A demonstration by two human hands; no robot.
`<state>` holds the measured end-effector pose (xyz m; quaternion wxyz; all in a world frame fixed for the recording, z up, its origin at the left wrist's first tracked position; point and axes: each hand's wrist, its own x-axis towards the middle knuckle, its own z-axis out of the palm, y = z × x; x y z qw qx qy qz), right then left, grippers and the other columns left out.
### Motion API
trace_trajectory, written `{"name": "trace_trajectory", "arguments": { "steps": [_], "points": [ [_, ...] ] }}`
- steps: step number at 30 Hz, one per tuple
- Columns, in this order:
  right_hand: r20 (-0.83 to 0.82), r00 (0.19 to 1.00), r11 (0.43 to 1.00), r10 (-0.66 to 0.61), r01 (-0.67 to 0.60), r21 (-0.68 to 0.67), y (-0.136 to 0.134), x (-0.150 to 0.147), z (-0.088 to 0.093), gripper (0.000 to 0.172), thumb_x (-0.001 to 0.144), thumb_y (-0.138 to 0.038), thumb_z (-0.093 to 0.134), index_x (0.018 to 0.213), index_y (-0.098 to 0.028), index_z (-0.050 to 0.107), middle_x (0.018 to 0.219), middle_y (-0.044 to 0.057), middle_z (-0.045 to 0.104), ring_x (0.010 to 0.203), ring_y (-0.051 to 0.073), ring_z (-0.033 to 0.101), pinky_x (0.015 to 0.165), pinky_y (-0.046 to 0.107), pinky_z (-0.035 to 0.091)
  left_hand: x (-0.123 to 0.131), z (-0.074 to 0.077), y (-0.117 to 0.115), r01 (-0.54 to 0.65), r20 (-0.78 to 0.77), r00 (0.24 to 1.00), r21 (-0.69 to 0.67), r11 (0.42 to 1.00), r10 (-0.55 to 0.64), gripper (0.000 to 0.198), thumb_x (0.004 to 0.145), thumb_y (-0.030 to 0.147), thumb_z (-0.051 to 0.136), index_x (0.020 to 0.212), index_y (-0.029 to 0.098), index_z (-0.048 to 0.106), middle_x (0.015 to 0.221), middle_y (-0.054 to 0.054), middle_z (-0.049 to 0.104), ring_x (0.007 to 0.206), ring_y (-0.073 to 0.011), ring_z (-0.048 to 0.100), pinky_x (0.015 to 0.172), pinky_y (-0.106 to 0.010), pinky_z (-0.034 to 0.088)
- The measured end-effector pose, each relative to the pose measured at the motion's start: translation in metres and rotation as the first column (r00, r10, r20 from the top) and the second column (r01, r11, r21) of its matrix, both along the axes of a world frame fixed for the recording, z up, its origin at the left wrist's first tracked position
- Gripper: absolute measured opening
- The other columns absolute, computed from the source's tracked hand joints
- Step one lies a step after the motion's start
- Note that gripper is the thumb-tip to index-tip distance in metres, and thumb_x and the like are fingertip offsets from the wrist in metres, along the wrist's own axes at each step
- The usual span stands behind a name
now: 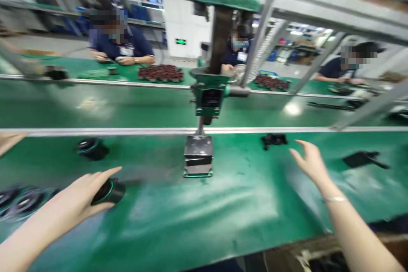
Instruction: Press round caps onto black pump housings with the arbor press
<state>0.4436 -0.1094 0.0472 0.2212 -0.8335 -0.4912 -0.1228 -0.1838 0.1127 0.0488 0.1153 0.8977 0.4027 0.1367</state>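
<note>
At the left, my left hand [84,191] is closed round a black cylindrical part [115,191] with a thin teal ring, thumb on the near side and fingers over the far side. Another black cylindrical part [93,148] with a similar ring lies farther back on the green bench mat [242,204]. My right hand [309,161] hovers over the right side of the mat, thumb and fingers apart, holding nothing. Nearest to it is a small black irregular part [274,140], just beyond the fingertips. Motion blurs the fine details.
A bench press [210,93] stands mid-bench above a metal block [198,153]. Several round black parts [27,202] lie far left, beside another person's hand [9,141]. A black part with a handle [363,159] lies right. Co-workers sit across the rail [143,131].
</note>
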Motion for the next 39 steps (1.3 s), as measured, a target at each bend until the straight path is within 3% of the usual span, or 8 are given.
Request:
{"name": "trace_trajectory", "arguments": {
  "steps": [6,12,16,19,23,27,34,39],
  "points": [
    [-0.066,0.995,0.995,-0.079,0.075,-0.071,0.047,0.006,-0.014,0.058,0.086,-0.046,0.052,0.132,-0.013,0.043,0.133,0.009,0.041,0.130,0.013,0.038,0.119,0.039,0.035,0.118,-0.025,-0.059,0.258,0.225,0.948,-0.131,0.957,-0.225,0.073,0.073,0.043,0.070,0.138,0.039,0.039,0.127,-0.002,0.062,0.112,-0.0284,0.063,0.094,-0.043,0.055],
    [-0.252,0.968,0.997,0.020,-0.036,-0.062,0.066,-0.020,-0.017,0.050,0.088,-0.044,0.047,0.126,-0.010,0.047,0.130,0.010,0.044,0.128,0.011,0.040,0.119,0.037,0.036,0.182,-0.038,-0.111,0.308,0.426,0.890,-0.304,0.901,-0.161,0.080,0.075,0.031,0.071,0.143,0.027,0.030,0.131,-0.011,0.056,0.123,-0.0269,0.055,0.105,-0.044,0.046],
    [-0.446,0.884,0.977,0.143,-0.197,-0.078,0.033,-0.056,-0.019,0.057,0.087,-0.048,0.043,0.132,-0.012,0.041,0.131,0.012,0.045,0.104,0.007,0.055,0.092,0.023,0.053,0.188,-0.046,-0.118,0.319,0.504,0.862,-0.451,0.833,-0.057,0.088,0.072,0.031,0.076,0.143,0.025,0.025,0.133,-0.013,0.051,0.123,-0.0270,0.054,0.106,-0.046,0.045],
    [-0.567,0.797,0.935,0.210,-0.332,-0.121,0.005,-0.090,-0.025,0.057,0.084,-0.056,0.042,0.121,-0.015,0.054,0.133,0.009,0.046,0.103,0.007,0.058,0.077,0.016,0.053,0.189,-0.049,-0.119,0.342,0.565,0.825,-0.536,0.772,0.026,0.092,0.069,0.028,0.079,0.142,0.025,0.023,0.127,-0.010,0.054,0.117,-0.0245,0.059,0.104,-0.044,0.047],
    [-0.563,0.803,0.943,0.196,-0.312,-0.117,-0.011,-0.131,-0.038,0.059,0.077,-0.063,0.048,0.113,-0.018,0.061,0.139,0.007,0.039,0.128,0.015,0.045,0.097,0.025,0.051,0.189,-0.053,-0.121,0.364,0.605,0.794,-0.550,0.752,0.059,0.089,0.066,0.026,0.081,0.137,0.025,0.027,0.122,-0.007,0.058,0.115,-0.0230,0.060,0.105,-0.043,0.047],
    [-0.514,0.841,0.969,0.170,-0.237,-0.067,-0.002,-0.169,-0.050,0.059,0.079,-0.064,0.046,0.120,-0.023,0.056,0.138,0.006,0.039,0.134,0.017,0.037,0.120,0.047,0.029,0.188,-0.059,-0.122,0.339,0.582,0.811,-0.550,0.764,0.059,0.082,0.066,0.032,0.082,0.132,0.024,0.033,0.126,-0.010,0.057,0.121,-0.0265,0.057,0.104,-0.046,0.047],
    [-0.531,0.840,0.994,0.108,-0.109,0.030,0.029,-0.196,-0.056,0.054,0.078,-0.062,0.052,0.103,-0.015,0.062,0.122,0.009,0.052,0.121,0.012,0.047,0.114,0.040,0.038,0.187,-0.063,-0.121,0.337,0.579,0.815,-0.496,0.800,0.016,0.074,0.069,0.034,0.080,0.128,0.025,0.037,0.127,-0.009,0.057,0.120,-0.0272,0.057,0.104,-0.047,0.048],
    [-0.622,0.772,0.989,0.127,-0.149,0.017,0.026,-0.186,-0.029,0.052,0.074,-0.061,0.060,0.102,-0.017,0.065,0.117,0.005,0.057,0.111,0.008,0.057,0.104,0.026,0.049,0.186,-0.059,-0.121,0.357,0.586,0.810,-0.455,0.815,-0.028,0.073,0.070,0.033,0.079,0.129,0.023,0.038,0.127,-0.010,0.058,0.119,-0.0268,0.058,0.103,-0.046,0.049]
  ]
}}
